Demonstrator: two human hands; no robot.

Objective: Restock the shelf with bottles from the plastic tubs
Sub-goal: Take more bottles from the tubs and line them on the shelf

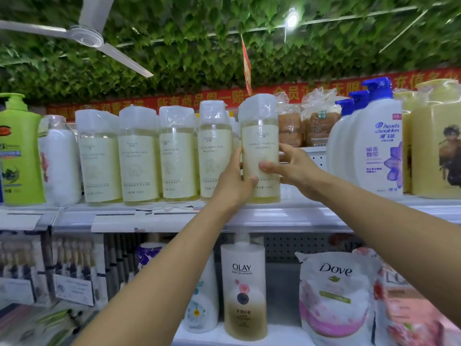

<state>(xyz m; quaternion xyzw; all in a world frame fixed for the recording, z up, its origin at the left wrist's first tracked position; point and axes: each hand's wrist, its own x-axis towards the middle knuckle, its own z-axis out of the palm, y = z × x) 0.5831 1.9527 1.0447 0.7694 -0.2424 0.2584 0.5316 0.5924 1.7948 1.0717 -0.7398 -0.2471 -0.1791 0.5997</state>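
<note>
Ceiling (199,46) is covered in green artificial foliage. White ceiling fan (84,34) is mounted upper left; one lit lamp (291,20) upper right. Red banner (174,101) is strung along the far wall.

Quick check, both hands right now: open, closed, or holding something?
Left hand: grip closed on the Camellia amino acid fragrance bottle, low on its left side.
Right hand: grip closed on the same bottle's right side.

Your left grip (234,181) covers the held bottle's (260,151) lower left edge. At nine o'clock the green bottle (18,151) is cut off; shelf tags (139,216) at seven o'clock blur unreadably.
</note>
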